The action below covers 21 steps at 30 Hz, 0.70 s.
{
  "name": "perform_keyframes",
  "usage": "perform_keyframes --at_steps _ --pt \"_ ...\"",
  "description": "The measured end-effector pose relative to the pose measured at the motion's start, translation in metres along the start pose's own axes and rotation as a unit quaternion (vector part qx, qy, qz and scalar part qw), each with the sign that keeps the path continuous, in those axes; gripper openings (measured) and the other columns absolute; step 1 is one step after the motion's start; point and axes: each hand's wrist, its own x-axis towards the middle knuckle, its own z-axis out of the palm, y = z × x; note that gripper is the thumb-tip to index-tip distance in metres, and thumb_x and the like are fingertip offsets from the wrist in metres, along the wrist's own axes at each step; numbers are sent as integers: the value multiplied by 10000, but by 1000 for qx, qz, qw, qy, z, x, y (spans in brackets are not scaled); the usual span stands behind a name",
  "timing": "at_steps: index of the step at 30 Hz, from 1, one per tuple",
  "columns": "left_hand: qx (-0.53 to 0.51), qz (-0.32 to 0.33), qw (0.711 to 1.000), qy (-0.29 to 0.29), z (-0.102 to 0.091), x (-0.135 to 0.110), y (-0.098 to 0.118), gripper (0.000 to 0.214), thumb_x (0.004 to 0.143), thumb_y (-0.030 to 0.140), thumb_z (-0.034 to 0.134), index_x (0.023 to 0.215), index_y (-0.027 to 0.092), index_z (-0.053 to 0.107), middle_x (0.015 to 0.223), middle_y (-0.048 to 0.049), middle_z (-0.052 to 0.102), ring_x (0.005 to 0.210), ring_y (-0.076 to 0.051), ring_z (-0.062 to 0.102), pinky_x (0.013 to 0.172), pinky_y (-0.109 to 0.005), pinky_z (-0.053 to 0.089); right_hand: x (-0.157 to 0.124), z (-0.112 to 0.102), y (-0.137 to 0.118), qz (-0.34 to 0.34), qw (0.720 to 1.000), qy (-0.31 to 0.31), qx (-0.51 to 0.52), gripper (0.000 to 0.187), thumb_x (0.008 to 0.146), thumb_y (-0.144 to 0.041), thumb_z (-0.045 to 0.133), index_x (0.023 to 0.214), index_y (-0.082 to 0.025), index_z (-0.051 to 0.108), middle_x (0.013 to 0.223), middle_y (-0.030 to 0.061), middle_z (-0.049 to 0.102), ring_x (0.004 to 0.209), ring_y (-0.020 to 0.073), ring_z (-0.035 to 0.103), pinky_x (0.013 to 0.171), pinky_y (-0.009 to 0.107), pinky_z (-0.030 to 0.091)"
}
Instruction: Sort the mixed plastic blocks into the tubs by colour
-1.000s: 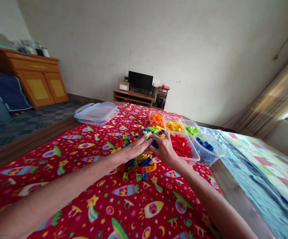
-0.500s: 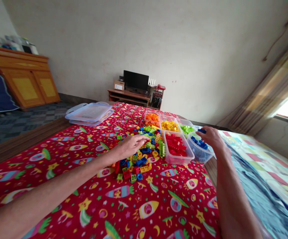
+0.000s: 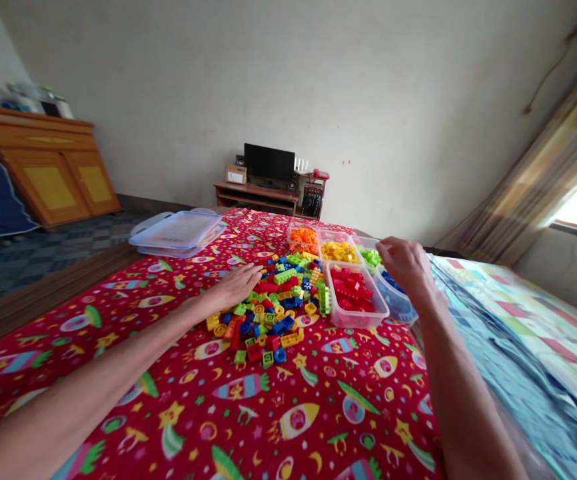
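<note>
My left hand (image 3: 238, 285) lies palm down at the left edge of a pile of toy building bricks (image 3: 283, 300), its fingers stretched out and holding nothing I can see. The pile mixes green, blue, red, yellow and orange pieces. Above a round clear tub of blue bricks (image 3: 392, 283) is my right hand (image 3: 408, 267), fingers loosely bent and apart, no brick visible in them. It partly covers that tub. Beside it stand clear boxes of red bricks (image 3: 352, 293), yellow bricks (image 3: 339, 252), green bricks (image 3: 371, 258) and orange bricks (image 3: 304, 237).
Clear box lids (image 3: 177, 230) are stacked at the table's far left. A red patterned cloth (image 3: 248, 413) covers the table. To the right is a bed with a patchwork cover (image 3: 533, 320). A desk with a monitor (image 3: 269, 164) stands by the wall.
My left hand has drawn back leftward from the middle of the pile. My right hand has shifted slightly left and up; the blue brick seen in its fingers no longer shows there.
</note>
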Motion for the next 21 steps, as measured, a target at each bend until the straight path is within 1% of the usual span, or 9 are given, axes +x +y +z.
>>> perform_keyframes --at_steps 2,4,7,9,13,17,19,21 --pt "-1 4 999 -34 0 -3 8 646 917 482 135 1384 143 426 1446 -83 447 1358 -205 359 1138 -369 247 -8 2 -21 -40 999 -17 0 330 910 -358 406 989 -216 694 836 82 713 717 187 617 596 265 352" --pt "-5 6 999 -42 -2 -6 16 650 917 463 132 1391 116 410 1446 -98 444 1352 -209 368 1135 -368 250 -16 6 -41 -80 996 -37 -11 334 922 -336 387 962 -201 690 800 82 704 673 170 603 568 255 319" --pt "-19 16 999 -31 -4 -5 21 619 911 421 173 1346 91 464 1402 -121 496 1310 -226 426 1119 -379 281 -26 13 -64 -133 988 -75 -36 357 935 -302 355 879 -177 685 732 89 682 616 160 582 532 259 274" --pt "-44 38 998 -14 -5 -4 20 594 912 428 198 1293 113 527 1345 -116 556 1265 -233 480 1097 -371 318 -32 17 -74 -155 982 -96 -45 371 941 -298 341 850 -171 677 714 96 671 600 163 576 518 263 261" --pt "-98 79 992 8 -6 0 12 564 902 479 247 1194 173 619 1243 -87 639 1182 -233 558 1037 -343 394 -37 21 -81 -173 976 -119 -53 349 939 -260 343 834 -163 661 706 99 659 589 166 568 509 262 266" --pt "-114 69 991 14 -10 3 8 522 861 450 325 1165 174 648 1210 -82 660 1118 -242 602 987 -353 437 -37 27 -81 -196 967 -148 -68 311 911 -166 350 834 -148 651 708 101 648 573 163 556 523 267 310" --pt "-118 55 991 18 -12 3 9 501 847 421 347 1150 172 659 1186 -78 673 1090 -239 620 974 -351 446 -39 34 -79 -212 962 -154 -70 286 898 -145 362 894 -147 648 771 116 655 624 188 576 552 283 355" --pt "-124 47 991 25 -13 3 10 476 837 390 362 1129 178 671 1163 -68 686 1076 -233 628 964 -342 453 -46 45 -78 -241 955 -158 -68 280 895 -143 373 993 -150 636 901 149 657 768 240 604 604 316 407"
